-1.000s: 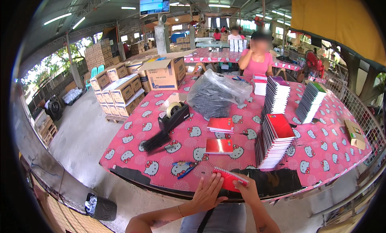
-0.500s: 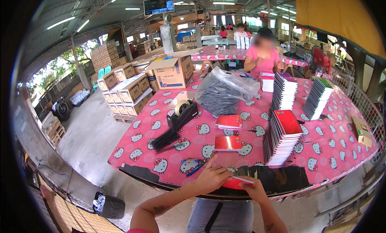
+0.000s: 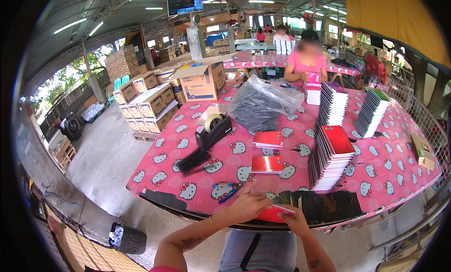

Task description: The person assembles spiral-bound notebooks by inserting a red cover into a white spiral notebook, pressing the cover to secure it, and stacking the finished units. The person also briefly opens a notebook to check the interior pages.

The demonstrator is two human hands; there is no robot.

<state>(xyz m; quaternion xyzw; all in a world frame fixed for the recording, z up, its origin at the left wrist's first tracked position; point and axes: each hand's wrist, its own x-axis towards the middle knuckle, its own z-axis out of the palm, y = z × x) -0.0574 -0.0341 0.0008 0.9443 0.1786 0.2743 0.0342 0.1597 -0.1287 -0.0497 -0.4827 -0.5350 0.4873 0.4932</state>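
Note:
At the table's near edge a red notebook (image 3: 271,215) is held low in front of me. My right hand (image 3: 296,219) grips its right end, thumb on top. My left hand (image 3: 249,206) is curled over its left end, with the index finger stretched out past it. Just beyond lies another red notebook (image 3: 267,164), and behind that a small pile of red notebooks (image 3: 268,139). Blue-handled pliers (image 3: 229,192) rest left of my left hand. A tall stack of spiral notebooks with a red cover on top (image 3: 336,143) rises to the right.
Black plastic coils (image 3: 194,162) and a black tape dispenser (image 3: 213,132) lie on the left. Behind stand a clear bag of dark coils (image 3: 263,103) and an open carton (image 3: 203,84). More notebook stacks (image 3: 372,113) stand right. Across the table sits a co-worker in pink (image 3: 307,60).
My hands and the red notebook stay nearly in place. Across the table the co-worker's hands have come together and now hold up a pink notebook.

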